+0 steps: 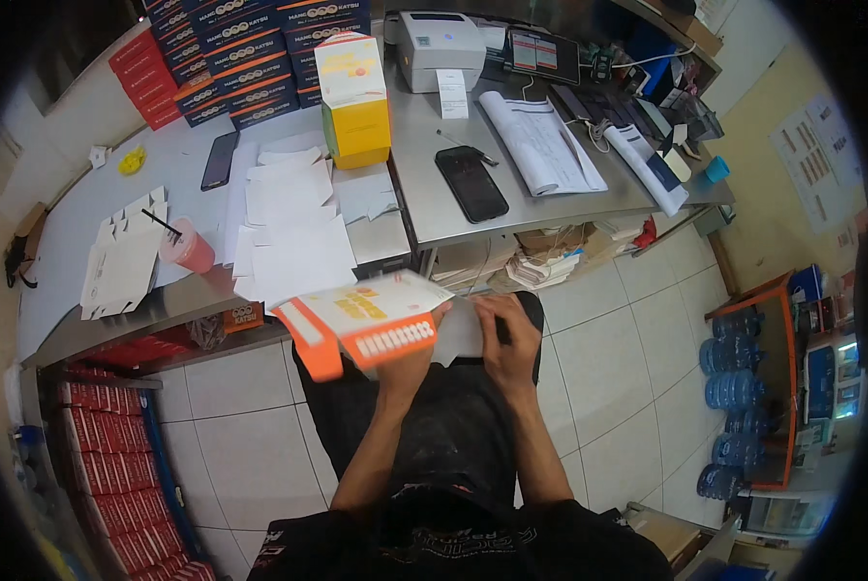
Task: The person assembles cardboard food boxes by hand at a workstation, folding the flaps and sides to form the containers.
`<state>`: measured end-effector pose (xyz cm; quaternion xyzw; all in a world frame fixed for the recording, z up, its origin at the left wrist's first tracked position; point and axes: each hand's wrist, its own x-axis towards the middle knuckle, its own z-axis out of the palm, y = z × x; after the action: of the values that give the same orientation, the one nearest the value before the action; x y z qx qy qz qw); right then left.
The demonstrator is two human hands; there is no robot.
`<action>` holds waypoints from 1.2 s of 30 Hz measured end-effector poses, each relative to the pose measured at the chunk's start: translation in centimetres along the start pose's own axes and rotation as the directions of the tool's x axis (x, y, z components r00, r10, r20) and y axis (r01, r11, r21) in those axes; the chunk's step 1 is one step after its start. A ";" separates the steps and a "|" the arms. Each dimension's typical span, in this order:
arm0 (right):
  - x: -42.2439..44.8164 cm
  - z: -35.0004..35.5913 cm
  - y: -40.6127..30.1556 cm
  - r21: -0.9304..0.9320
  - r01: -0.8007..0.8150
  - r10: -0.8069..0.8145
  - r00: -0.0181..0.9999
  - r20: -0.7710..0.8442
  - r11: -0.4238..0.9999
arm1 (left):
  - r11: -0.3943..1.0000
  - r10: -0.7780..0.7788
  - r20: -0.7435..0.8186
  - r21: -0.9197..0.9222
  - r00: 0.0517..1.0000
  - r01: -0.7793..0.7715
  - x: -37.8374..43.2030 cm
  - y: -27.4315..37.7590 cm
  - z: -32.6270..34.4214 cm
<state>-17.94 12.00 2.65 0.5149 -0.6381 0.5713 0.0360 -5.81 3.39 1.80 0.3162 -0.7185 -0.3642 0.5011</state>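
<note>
My left hand point(407, 367) grips a partly folded white and orange paperboard carton point(383, 309) from below, above my lap. Orange flaps hang from its near side, and yellow print covers the white panel. At the carton's right end, the bent fingers of my right hand point(510, 334) pinch the edge of a pale flap. Part of the carton is blurred, and its underside is hidden. Beyond it, a pile of flat white carton blanks point(288, 218) lies on the table. A folded white and yellow carton point(357, 109) stands upright behind the pile.
A pink drink cup point(187, 247) with a straw stands near the table's left front edge, beside a flat carton point(123, 254). Phones point(471, 184) point(220, 161), a label printer point(439, 54) and rolled papers point(539, 145) occupy the tables. Stacked dark boxes point(248, 58) rise behind.
</note>
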 end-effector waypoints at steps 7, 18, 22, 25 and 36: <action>0.5 1.2 -2.1 0.157 -0.130 0.135 0.991 -0.023 0.979 | 0.978 0.100 0.157 0.165 0.983 -0.126 -6.2 -4.8 -0.5; 0.7 0.1 -1.8 0.279 -0.289 0.264 0.957 0.123 0.916 | 0.994 0.051 0.149 0.084 0.988 -0.064 -6.1 -4.2 -1.0; 1.6 -0.7 -3.3 -0.117 0.006 0.020 0.975 0.222 0.993 | 0.996 0.054 0.124 0.064 0.991 -0.062 -5.0 -4.5 -0.7; 1.5 -1.5 -3.2 -0.187 0.068 -0.011 0.957 0.290 0.980 | 0.996 0.069 0.097 0.044 0.993 -0.074 -3.9 -4.6 -0.3; 1.4 -1.0 -2.0 0.171 -0.153 0.113 0.968 0.223 0.973 | 0.998 0.051 0.132 0.040 0.990 -0.057 -5.2 -4.1 -0.7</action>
<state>-17.70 12.27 5.24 0.5298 -0.6151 0.5716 -0.1193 -3.18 5.33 -4.07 0.2828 -0.7661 -0.3546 0.4554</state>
